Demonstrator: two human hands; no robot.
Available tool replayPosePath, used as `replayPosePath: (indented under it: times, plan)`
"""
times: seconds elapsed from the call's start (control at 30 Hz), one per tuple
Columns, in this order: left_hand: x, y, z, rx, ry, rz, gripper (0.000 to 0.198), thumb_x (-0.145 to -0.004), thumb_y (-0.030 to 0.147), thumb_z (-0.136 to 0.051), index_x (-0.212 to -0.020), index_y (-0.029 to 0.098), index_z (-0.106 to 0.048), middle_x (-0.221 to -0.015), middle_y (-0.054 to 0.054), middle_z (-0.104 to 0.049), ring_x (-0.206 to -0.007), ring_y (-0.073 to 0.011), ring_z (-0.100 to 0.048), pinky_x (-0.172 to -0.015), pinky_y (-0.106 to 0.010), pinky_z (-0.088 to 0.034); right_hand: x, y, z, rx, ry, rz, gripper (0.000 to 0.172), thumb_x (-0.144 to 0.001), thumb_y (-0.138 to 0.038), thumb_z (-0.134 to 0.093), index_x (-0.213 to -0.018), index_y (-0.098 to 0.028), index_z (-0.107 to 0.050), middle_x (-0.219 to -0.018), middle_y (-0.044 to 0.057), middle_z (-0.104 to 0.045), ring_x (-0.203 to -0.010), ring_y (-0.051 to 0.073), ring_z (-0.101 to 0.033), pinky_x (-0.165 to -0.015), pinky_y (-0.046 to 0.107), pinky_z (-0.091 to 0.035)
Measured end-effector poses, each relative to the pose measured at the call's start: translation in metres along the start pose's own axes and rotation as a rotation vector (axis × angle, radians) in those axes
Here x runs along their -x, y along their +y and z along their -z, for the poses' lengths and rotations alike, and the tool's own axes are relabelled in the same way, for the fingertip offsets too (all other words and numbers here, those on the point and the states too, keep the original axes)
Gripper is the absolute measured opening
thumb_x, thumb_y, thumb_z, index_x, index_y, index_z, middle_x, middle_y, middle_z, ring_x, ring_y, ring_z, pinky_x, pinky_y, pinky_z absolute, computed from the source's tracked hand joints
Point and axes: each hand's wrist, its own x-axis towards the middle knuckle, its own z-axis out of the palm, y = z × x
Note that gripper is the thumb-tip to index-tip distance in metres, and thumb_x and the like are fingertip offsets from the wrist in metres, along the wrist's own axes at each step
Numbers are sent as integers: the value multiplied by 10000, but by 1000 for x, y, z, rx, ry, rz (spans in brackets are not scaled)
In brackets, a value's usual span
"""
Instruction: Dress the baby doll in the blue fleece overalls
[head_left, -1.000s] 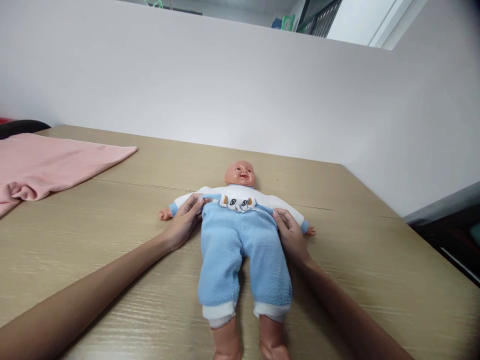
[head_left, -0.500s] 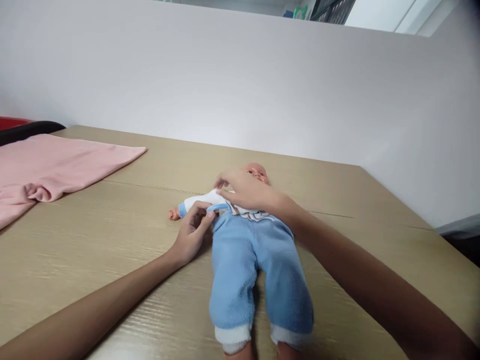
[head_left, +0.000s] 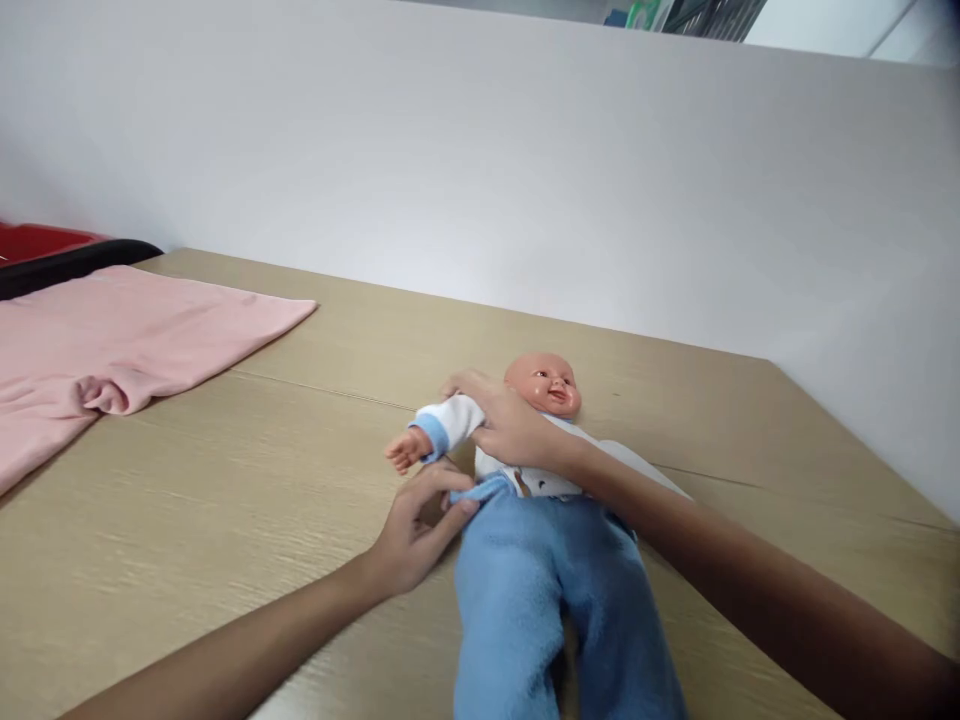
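Note:
A baby doll (head_left: pixel 541 384) lies on its back on the wooden table (head_left: pixel 225 480), head towards the wall. It wears a white top and light blue fleece trousers (head_left: pixel 540 590). My left hand (head_left: pixel 420 525) pinches the waistband of the trousers at the doll's left-hand side. My right hand (head_left: pixel 506 425) reaches across the doll's chest and is closed on the white sleeve of its upper arm, which is raised off the table with the little hand (head_left: pixel 403 452) sticking out.
A pink cloth (head_left: pixel 112 350) is spread on the table at the far left, with a dark and red object (head_left: pixel 60 255) behind it. A white partition wall (head_left: pixel 480 180) runs along the table's far edge.
My right hand has gone from the doll's right hip across its chest to the sleeve and lifted that arm. My left hand has stayed at the waistband. The view has shifted so the doll sits further right and lower.

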Motion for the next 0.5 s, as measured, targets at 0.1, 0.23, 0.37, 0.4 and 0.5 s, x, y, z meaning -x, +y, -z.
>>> replayPosePath:
  times: [0.1,0.23,0.37,0.4,0.5]
  plan:
    - [7,-3,5,-130,14,-186,77,-1043,297,-713,-1063,302,-788,-965,-60,-744,-920,-253,-659,-871,-399,-511,19,6,8,-229,96,-32,612,-654,36,-485,-1189,-224,-628,-1176,51,-711,-1094,231,-658,-976,349,-519]
    - [15,-9,9,-140,45,-505,219,-1073,209,-630,-1254,307,-705,-1096,-71,-682,-1007,-236,-637,-886,-372,-546,30,3,13,-196,16,36,575,-700,79,-488,-1161,-227,-643,-1201,65,-697,-1112,234,-647,-1005,358,-499]
    - [10,-13,5,0,156,-417,167,-1116,222,-552,-1228,288,-657,-1057,-41,-626,-976,-189,-610,-867,-310,-530,31,-4,15,-89,-137,110,493,-827,85,-524,-1170,-222,-701,-1236,80,-689,-1171,240,-645,-1063,380,-487]
    - [6,-13,4,32,200,-323,129,-1118,241,-563,-1180,286,-667,-1042,-29,-619,-973,-177,-606,-869,-289,-520,31,-5,16,-92,-170,113,444,-880,42,-571,-1200,-231,-714,-1262,80,-690,-1192,242,-647,-1080,383,-487]
    - [-9,-10,3,117,275,-44,113,-1083,357,-670,-1033,263,-708,-1106,-29,-640,-1111,-178,-608,-984,-274,-491,32,-10,19,-129,-205,83,386,-994,-117,-631,-1350,-247,-706,-1439,104,-651,-1329,246,-628,-1161,392,-460]
